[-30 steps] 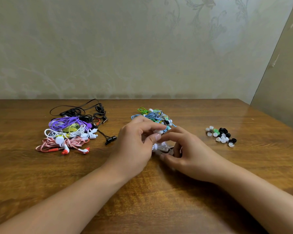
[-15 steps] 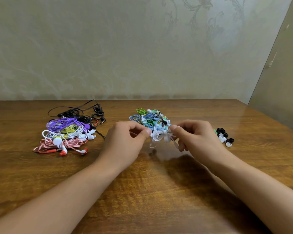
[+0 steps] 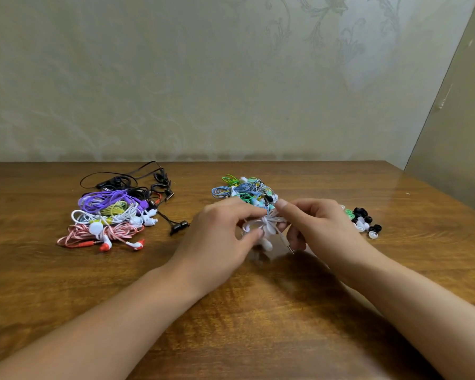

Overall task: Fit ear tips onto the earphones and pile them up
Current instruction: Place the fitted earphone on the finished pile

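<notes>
Both hands held a white earphone bundle above the desk's middle

The left hand [image 3: 225,231] and right hand [image 3: 317,224] pinched the coiled white earphones [image 3: 268,224] just in front of the unsorted pile [image 3: 243,190]; finished earphones [image 3: 113,215] lay toward the desk's [image 3: 258,311] left edge, loose ear tips [image 3: 364,222] toward its right

Wooden table [image 3: 66,283], glossy, stood against the wall. On it lay a left pile [image 3: 113,215] of purple, white, pink and black earphones, a centre pile [image 3: 239,189] of blue and green ones at the back, and loose black, white and green tips [image 3: 364,222] at right
</notes>
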